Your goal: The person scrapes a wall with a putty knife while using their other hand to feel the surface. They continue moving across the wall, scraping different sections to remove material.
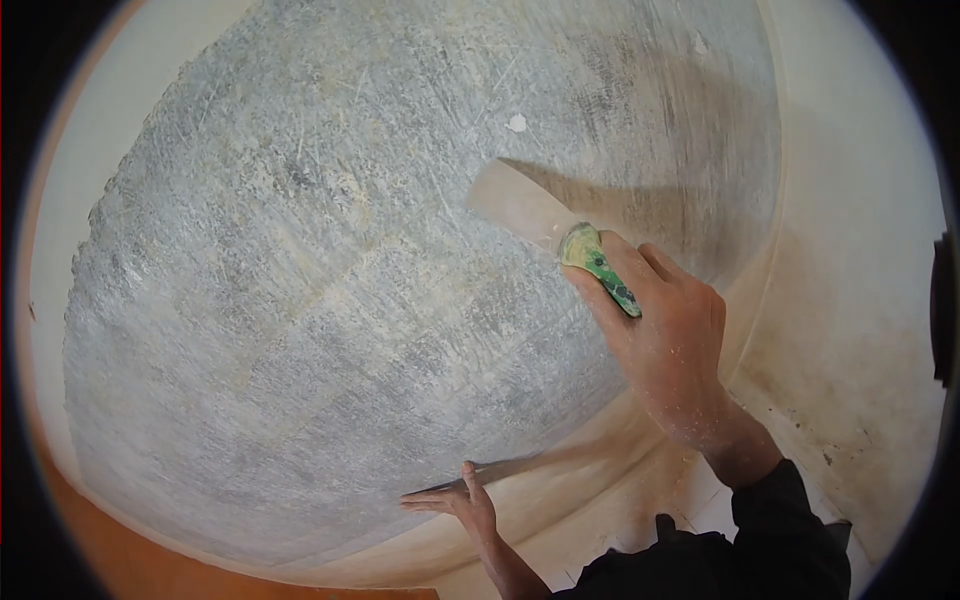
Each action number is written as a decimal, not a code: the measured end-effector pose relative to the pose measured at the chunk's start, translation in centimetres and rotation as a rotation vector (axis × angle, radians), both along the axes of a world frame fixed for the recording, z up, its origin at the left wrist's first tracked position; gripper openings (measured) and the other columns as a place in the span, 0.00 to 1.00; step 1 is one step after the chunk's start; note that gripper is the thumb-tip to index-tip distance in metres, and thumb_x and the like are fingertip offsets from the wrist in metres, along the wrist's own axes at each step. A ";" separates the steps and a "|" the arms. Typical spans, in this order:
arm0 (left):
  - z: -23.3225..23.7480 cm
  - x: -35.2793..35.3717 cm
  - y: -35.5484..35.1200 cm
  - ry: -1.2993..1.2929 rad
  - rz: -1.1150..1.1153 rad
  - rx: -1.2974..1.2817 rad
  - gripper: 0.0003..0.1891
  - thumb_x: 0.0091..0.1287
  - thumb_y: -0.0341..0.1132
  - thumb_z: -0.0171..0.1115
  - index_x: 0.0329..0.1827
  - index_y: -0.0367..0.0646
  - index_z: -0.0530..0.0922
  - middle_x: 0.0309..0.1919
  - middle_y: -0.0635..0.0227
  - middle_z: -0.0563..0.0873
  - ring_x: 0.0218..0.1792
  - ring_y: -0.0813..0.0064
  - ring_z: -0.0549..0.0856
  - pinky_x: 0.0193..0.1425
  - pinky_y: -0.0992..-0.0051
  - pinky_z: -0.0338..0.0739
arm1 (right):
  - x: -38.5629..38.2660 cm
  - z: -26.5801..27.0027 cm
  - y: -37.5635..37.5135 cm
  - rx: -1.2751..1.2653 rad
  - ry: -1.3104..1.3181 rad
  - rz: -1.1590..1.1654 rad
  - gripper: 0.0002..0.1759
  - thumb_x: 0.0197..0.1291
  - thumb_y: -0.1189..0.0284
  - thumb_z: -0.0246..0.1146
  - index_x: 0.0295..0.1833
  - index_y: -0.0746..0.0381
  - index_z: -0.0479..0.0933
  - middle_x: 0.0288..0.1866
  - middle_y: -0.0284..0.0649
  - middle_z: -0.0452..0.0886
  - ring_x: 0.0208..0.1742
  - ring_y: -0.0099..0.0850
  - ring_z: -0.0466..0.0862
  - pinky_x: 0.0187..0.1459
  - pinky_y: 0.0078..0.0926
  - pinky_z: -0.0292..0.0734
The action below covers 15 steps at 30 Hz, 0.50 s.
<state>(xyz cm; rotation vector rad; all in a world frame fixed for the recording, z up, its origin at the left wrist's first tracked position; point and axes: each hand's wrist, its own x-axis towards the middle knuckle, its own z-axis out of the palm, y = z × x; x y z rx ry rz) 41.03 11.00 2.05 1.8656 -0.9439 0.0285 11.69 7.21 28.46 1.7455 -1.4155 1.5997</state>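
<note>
My right hand (pixel 672 345) is closed around the green and yellow handle of a scraper (pixel 525 205). Its wide blade lies against a large grey, scratched surface (pixel 320 280) and casts a shadow to the right. Lower down, my left hand (pixel 462 500) holds nothing; its fingers are stretched out to the left and the thumb points up, near the bottom edge of the grey surface. A small white spot (pixel 517 123) shows on the surface above the blade.
A pale wall (pixel 850 200) borders the grey surface on the right. An orange area (pixel 180 550) runs along the lower left. White tiles (pixel 712 508) show beside my dark sleeve. At the far right edge stands a dark object (pixel 942 310).
</note>
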 end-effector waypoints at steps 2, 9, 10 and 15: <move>0.3 0.0 0.1 0.012 0.006 0.021 0.66 0.66 0.66 0.60 0.75 0.26 0.20 0.74 0.31 0.19 0.77 0.39 0.19 0.77 0.40 0.22 | 0.2 -0.2 0.1 0.012 0.001 0.011 0.17 0.63 0.60 0.70 0.48 0.60 0.80 0.23 0.37 0.77 0.19 0.29 0.80 0.18 0.27 0.68; 0.7 -0.7 0.7 0.044 0.015 -0.011 0.66 0.66 0.68 0.58 0.76 0.27 0.21 0.74 0.29 0.20 0.77 0.38 0.21 0.79 0.43 0.23 | 0.4 -0.1 0.7 0.065 -0.060 0.032 0.16 0.61 0.62 0.71 0.47 0.62 0.82 0.28 0.41 0.81 0.25 0.38 0.83 0.25 0.32 0.74; 0.6 -0.6 0.7 0.041 0.013 -0.013 0.66 0.66 0.67 0.58 0.76 0.27 0.21 0.74 0.29 0.20 0.77 0.38 0.21 0.79 0.43 0.23 | 0.4 -0.3 0.6 0.110 -0.088 0.046 0.17 0.58 0.65 0.74 0.47 0.63 0.83 0.32 0.45 0.85 0.30 0.42 0.86 0.30 0.34 0.77; 0.3 -0.5 0.4 0.028 0.006 -0.024 0.65 0.67 0.66 0.58 0.75 0.27 0.21 0.74 0.29 0.20 0.77 0.38 0.21 0.78 0.43 0.23 | 0.6 0.0 0.5 0.028 -0.062 0.020 0.15 0.63 0.60 0.70 0.45 0.61 0.82 0.24 0.40 0.79 0.22 0.36 0.82 0.22 0.33 0.72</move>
